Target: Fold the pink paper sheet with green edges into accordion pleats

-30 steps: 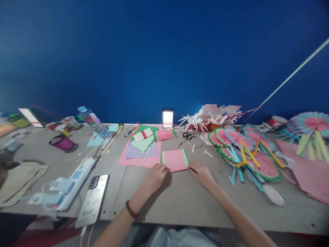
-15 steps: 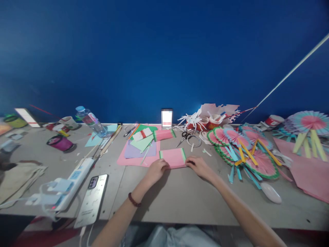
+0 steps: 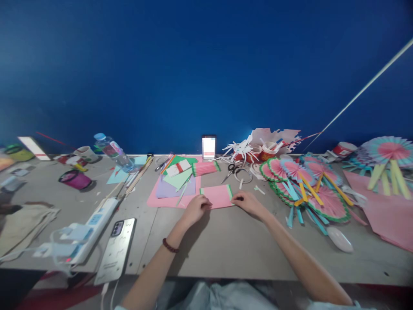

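Observation:
A pink paper sheet (image 3: 216, 196) with green strips along its two short sides lies flat on the table in front of me. My left hand (image 3: 198, 207) has its fingers closed on the sheet's near left corner. At the near right corner my right hand (image 3: 248, 202) pinches the same sheet between thumb and fingers. Just beyond it rests a pleated pink paper piece (image 3: 205, 168) with green edges. A pair of scissors (image 3: 229, 172) and a tape roll (image 3: 243, 175) lie to its right.
Finished-looking paper fans (image 3: 322, 189) spread over the right side, near a white computer mouse (image 3: 340, 240). On the left are a power strip (image 3: 93, 230), a phone (image 3: 116, 249) and a tilted water bottle (image 3: 114, 151). Coloured sheets (image 3: 176, 189) lie behind my left hand.
Both hands have shifted slightly forward along the near edge of the pink sheet, keeping hold of its corners. The near edge looks slightly farther from me; other things stay put.

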Tool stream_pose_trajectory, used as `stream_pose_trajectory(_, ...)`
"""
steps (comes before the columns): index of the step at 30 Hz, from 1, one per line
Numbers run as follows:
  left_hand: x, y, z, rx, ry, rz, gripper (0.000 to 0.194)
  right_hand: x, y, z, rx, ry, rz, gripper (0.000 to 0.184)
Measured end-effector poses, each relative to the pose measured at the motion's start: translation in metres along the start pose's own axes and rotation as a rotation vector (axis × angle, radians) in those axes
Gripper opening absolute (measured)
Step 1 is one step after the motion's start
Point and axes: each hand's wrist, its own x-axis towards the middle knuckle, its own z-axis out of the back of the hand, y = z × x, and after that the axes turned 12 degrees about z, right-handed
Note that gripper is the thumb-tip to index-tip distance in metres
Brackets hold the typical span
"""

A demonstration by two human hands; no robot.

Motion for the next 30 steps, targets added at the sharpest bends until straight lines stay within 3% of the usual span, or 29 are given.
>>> stream_pose_trajectory(13, -0.009, 0.001, 0.000, 0.081, -0.028, -0.098, 0.004, -0.009, 0.001, -0.005, 0.051, -0.084, 0.064, 0.018)
stream_pose_trajectory(30, -0.017, 0.002, -0.008, 0.263, -0.121, -0.207, 0.012, -0.015, -0.011, -0.024, 0.006, -0.180, 0.155, 0.013)
